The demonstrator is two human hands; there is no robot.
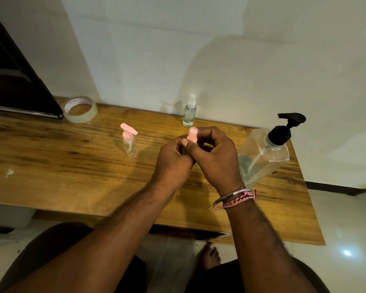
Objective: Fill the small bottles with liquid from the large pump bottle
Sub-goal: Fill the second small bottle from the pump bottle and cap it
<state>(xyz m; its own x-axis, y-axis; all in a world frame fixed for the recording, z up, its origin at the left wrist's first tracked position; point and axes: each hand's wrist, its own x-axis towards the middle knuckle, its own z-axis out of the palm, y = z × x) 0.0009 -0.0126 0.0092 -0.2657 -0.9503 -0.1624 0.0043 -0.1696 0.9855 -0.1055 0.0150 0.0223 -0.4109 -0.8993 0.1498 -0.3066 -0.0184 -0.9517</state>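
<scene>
Both my hands meet over the middle of the wooden table (51, 161) around a small bottle with a pink cap (192, 134). My left hand (173, 163) grips the bottle's body, which is hidden inside the fist. My right hand (213, 157) pinches the pink cap between thumb and fingers. A second small clear bottle with a pink pump (129, 142) stands upright to the left. A small clear spray bottle with a white top (189, 112) stands by the wall. The large clear pump bottle with a black pump (264, 153) stands to the right of my right hand.
A roll of clear tape (80, 109) lies at the back left, beside a dark slanted panel (19, 81). The white wall (220, 60) runs right behind the table. The table's right end is close behind the large bottle. My knees and a foot show below the front edge.
</scene>
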